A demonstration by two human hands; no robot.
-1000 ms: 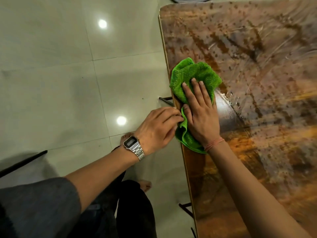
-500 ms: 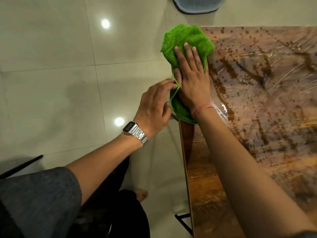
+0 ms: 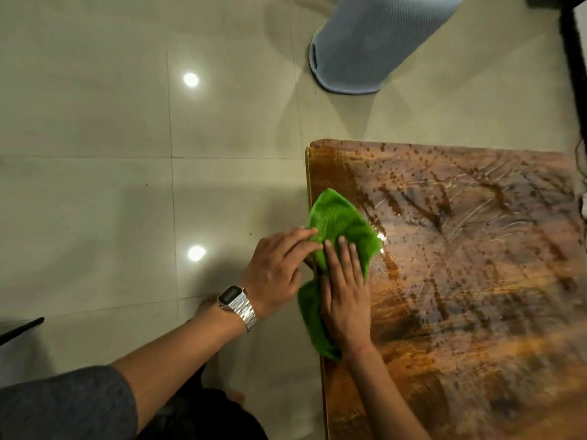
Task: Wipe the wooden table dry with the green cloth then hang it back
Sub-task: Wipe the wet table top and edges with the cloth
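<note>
Cloth on wet tabletop. The green cloth [image 3: 338, 222] lies crumpled over the edge of the wooden table [image 3: 460, 312], one end drooping off it. My right hand [image 3: 344, 300] presses it flat-fingered. My left hand [image 3: 276, 274], just off that edge, touches a fold with straight fingers, gripping nothing. I judge the cloth soft, limp and growing heavier with water, so it is best bunched at the drooping end.

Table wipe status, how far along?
Early. Done: the near strip of the wooden table looks mostly drop-free. In hand: right hand presses the green cloth flat at the left edge, left hand touching it. Left: droplets over the far half, then hanging the cloth.
</note>
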